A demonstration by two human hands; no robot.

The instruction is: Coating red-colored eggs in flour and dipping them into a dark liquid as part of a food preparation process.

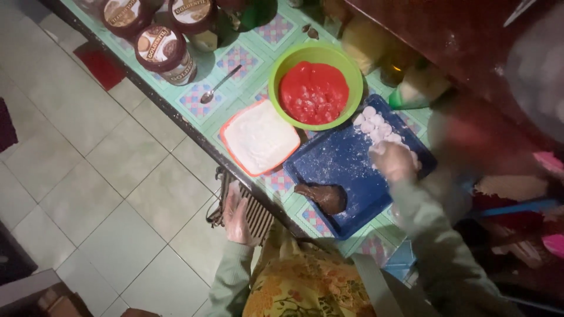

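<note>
**Floured Dough Pieces on Blue Tray: Handling Notes**

The small, round, white dough pieces lie clustered at the far right end of the blue rectangular plastic tray, which rests on the surface covered with a green patterned cloth. They appear soft, light and easily deformed; the flour coating should keep them from sticking. Judged best practice: lift each piece from its sides with the fingertips and minimal pressure.

The right hand rests over the near edge of the cluster, touching or just above it. The view is blurred, so it cannot be determined whether the fingers are closed on a piece. The left hand hangs off the surface edge, fingers loosely spread, holding nothing.

A dark brown, smooth, rounded lump lies at the tray's near end, well apart from the pieces. Flour dust speckles the tray.

Just beside the tray stand a green round plastic bowl holding a glossy red mass and an orange-rimmed square container of white flour. A metal spoon and brown-lidded jars lie farther off.
</note>
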